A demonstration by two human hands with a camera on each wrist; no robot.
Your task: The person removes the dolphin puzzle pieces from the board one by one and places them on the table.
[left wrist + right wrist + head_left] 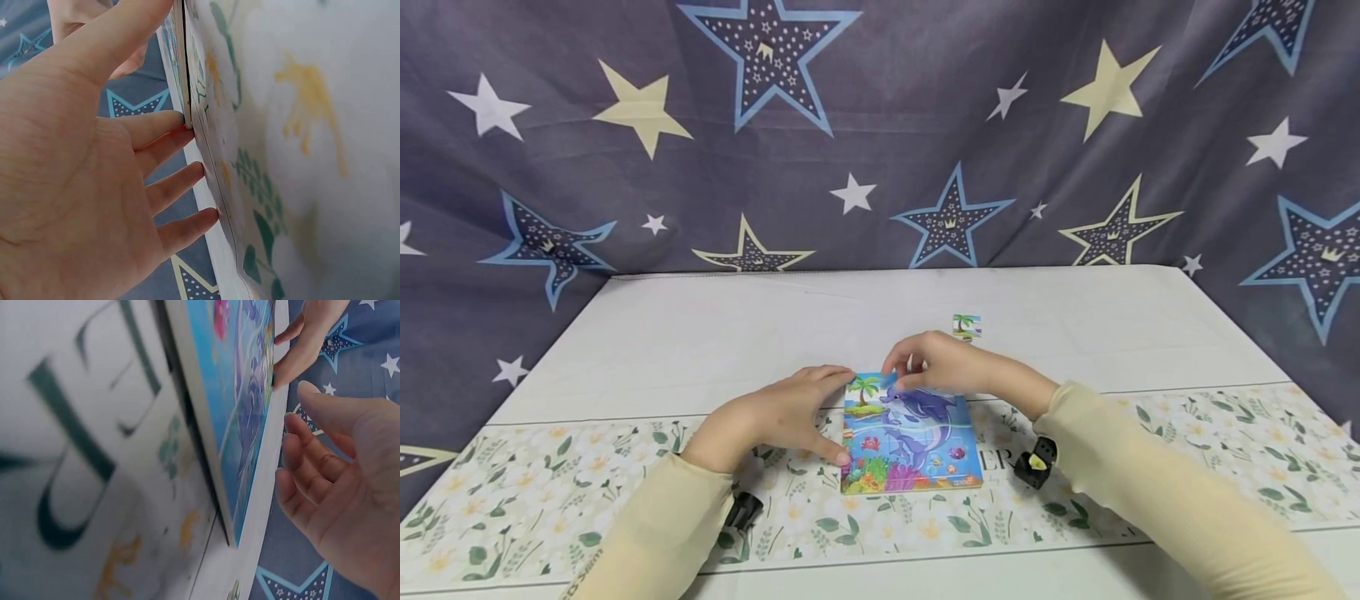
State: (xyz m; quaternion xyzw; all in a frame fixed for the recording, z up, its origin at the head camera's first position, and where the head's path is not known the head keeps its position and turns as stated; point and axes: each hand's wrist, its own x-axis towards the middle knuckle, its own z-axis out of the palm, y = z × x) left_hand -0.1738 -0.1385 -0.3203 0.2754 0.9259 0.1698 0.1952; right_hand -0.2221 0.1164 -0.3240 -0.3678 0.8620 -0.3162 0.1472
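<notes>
Nearest, bottom of frame: two cream sleeves (pixel 1157 483), each with a small black device (pixel 1036 463) at the wrist, over a white floral-print runner (pixel 647 483) on the white counter (pixel 737 333). Lower centre, we have the flat square puzzle board (pixel 916 442), glossy blue, printed with purple dolphins, coral and a palm tree; it lies on the runner, its far edge over plain white.

Left hand (pixel 786 414), left of centre: fingers spread wide, thumb at the board's near left side, index at its far left corner. We read that as steadying.

Right hand (pixel 951 364), just above centre: fingers bent, thumb tip apart from them, poised at the board's far edge. We see no piece in it; the palm hides part of the picture's upper right.

Step in hand, our guess: pressing or lining up the far edge. Next move probably calls for a light fingertip touch there, left hand bracing.

Beyond, upper right of centre: small square palm-tree picture piece (pixel 967 325), untouched. Farthest: dark grey star-print curtain (pixel 917 142).
</notes>
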